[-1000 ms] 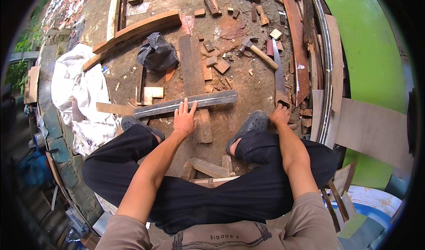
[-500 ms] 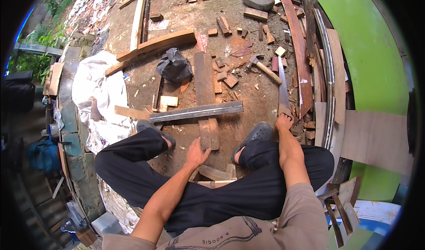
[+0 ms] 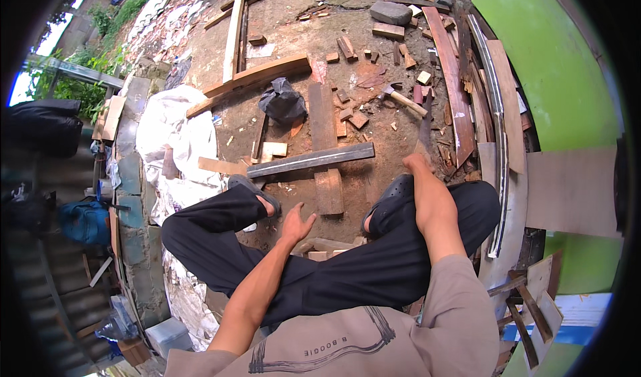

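Observation:
My right hand (image 3: 418, 164) is closed round the wooden handle of a hand saw (image 3: 425, 128), just beyond my right foot. The saw's blade points away from me, close to a claw hammer (image 3: 404, 101) with a wooden handle. My left hand (image 3: 298, 225) hovers empty between my knees, fingers apart, short of the near end of a brown board (image 3: 328, 193). Across that board lies a dark grey bar (image 3: 310, 160) with a pale line along it; its left end is near my left foot.
Wood offcuts (image 3: 358, 120) litter the ground ahead. A black plastic bag (image 3: 283, 101) sits left of the board. Long planks (image 3: 449, 86) line the right side, beside a green panel (image 3: 554, 76). White sacking (image 3: 175, 126) lies at left against a low block wall (image 3: 133, 190).
My left hand has come away from the board's near end, and its fingers have spread. My right hand has drawn the saw slightly nearer, and its blade looks darker and turned. The view has shifted.

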The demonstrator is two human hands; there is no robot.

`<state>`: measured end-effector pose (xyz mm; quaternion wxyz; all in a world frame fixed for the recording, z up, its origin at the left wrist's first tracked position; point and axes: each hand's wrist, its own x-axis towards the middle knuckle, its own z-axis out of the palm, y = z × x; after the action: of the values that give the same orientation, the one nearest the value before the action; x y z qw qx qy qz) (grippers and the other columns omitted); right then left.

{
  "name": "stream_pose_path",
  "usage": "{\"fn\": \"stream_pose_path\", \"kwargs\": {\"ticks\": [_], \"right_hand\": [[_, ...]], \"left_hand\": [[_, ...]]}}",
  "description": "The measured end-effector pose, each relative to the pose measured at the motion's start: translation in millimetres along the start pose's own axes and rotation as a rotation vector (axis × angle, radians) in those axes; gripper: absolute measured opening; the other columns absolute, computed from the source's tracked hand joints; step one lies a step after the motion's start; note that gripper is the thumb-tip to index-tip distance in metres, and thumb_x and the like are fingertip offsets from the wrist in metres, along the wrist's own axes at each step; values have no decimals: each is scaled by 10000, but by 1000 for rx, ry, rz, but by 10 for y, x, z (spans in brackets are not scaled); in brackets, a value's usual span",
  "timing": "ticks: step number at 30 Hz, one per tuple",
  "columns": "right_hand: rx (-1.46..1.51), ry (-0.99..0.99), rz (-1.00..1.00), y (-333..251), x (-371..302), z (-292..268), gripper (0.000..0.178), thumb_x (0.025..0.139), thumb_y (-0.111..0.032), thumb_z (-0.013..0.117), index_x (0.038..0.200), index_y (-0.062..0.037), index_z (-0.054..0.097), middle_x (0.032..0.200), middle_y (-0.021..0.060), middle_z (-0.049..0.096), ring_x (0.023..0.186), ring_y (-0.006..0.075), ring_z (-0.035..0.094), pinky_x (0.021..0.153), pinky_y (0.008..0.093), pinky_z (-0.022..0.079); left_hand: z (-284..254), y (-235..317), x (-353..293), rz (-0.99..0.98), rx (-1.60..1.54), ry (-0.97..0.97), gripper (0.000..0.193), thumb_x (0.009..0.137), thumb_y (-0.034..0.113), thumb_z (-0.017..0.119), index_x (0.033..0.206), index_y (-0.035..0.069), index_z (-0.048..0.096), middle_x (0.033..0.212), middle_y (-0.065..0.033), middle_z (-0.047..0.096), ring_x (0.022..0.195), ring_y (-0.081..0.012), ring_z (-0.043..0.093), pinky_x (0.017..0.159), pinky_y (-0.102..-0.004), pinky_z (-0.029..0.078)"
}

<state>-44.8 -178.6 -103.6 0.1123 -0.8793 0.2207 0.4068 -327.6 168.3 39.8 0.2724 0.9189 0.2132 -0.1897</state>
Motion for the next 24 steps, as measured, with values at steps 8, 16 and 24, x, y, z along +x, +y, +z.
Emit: {"fn": "stream_pose_path", "kwargs": {"ticks": [8,16,24], "right_hand": [[746,84,52,-415,-187,-132,525,894,-355,494,1265,-13,640,1360,184,588,1259,342,565,1037,403,445],[809,311,217,-22,-661,-247,422,846,-251,553,1122,35,697,1211,248,655,1160,366,627,957,405,508],[1438,150,-95,-100,-1979,-601,241,908,-175,578,985,31,676,816,119,665,717,212,645,642,346,509]], "left_hand": [[-211,-8,-128,12,4,73,525,884,393,648,1237,7,610,1118,-183,699,1030,-334,665,907,-421,508],[131,281,-49,100,-18,-33,465,891,373,641,1207,32,637,1128,-178,690,1069,-338,648,920,-426,503],[8,282,728,228,324,-150,529,857,378,669,1267,57,573,1226,-188,615,1176,-346,577,957,-458,493]]}}
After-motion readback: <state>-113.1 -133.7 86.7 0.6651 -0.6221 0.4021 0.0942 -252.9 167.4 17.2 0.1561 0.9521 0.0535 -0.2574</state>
